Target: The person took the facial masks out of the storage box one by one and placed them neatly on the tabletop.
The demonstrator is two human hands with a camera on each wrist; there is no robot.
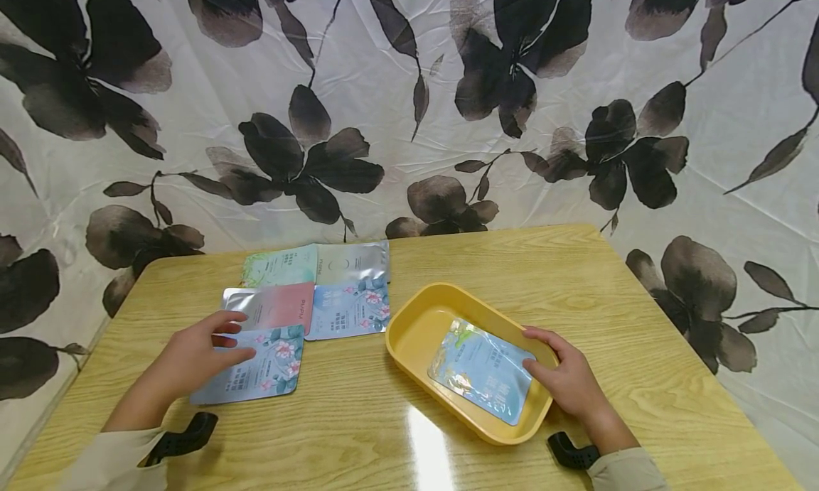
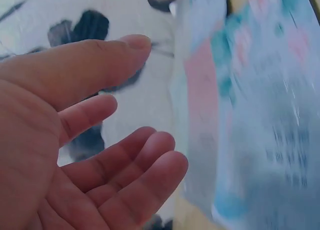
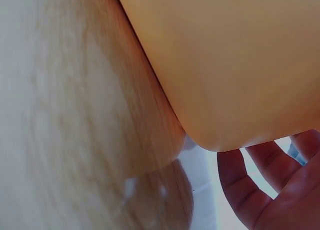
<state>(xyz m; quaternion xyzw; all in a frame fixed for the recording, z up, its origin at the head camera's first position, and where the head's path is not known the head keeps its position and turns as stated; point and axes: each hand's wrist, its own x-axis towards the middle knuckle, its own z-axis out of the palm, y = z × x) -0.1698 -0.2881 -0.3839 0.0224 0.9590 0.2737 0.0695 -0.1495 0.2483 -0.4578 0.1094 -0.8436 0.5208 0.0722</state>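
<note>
Above a blue floral sheet-mask packet (image 1: 276,367) at the left of the table, my left hand (image 1: 192,356) hovers with its fingers apart and nothing between them. In the left wrist view that packet (image 2: 280,120) stands beside the fingertips. My right hand (image 1: 574,383) grips the right rim of a yellow plastic tray (image 1: 409,327), thumb over the inside and fingers along the outer wall. Inside the tray lies another light blue mask packet (image 1: 489,370), shiny and flat. The right wrist view shows the fingers against the tray's outer wall (image 3: 230,70).
Behind the left hand several packets lie in rows: a pink and silver one (image 1: 288,308), a blue floral one (image 1: 348,310), a green one (image 1: 280,265) and a silver one (image 1: 358,260). The wooden table (image 1: 333,434) meets a flower-patterned curtain (image 1: 409,171) at the back.
</note>
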